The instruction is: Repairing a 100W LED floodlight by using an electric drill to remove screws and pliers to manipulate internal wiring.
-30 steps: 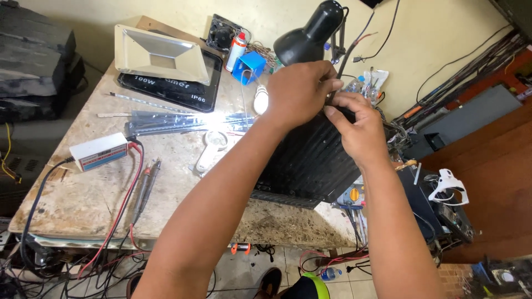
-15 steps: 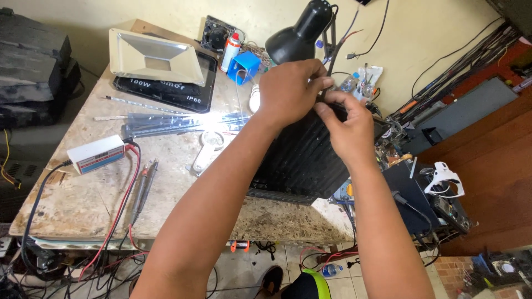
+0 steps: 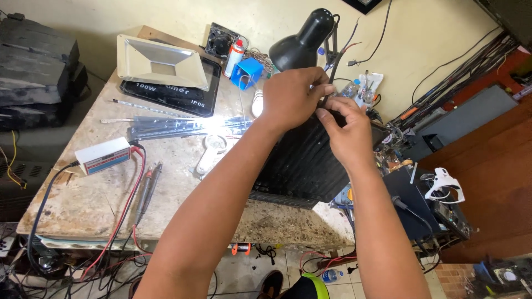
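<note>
**Hands meet over a ribbed black housing**

Marble counter (image 3: 100, 194), cluttered: both hands pinch at the far edge of the ribbed black housing (image 3: 310, 166) (right of centre), left hand (image 3: 291, 98) above, right hand (image 3: 344, 128) below. Black desk lamp (image 3: 302, 41) stands just behind.

bench top (image 3: 100, 194): mottled stone, rough and stained | finned housing (image 3: 305, 166): ribbed black metal, matt | reflector (image 3: 160, 63): shiny pale metal | lamp shade (image 3: 302, 41): glossy black | tester box (image 3: 102, 156): smooth white plastic | small box (image 3: 247, 72): blue plastic
</note>
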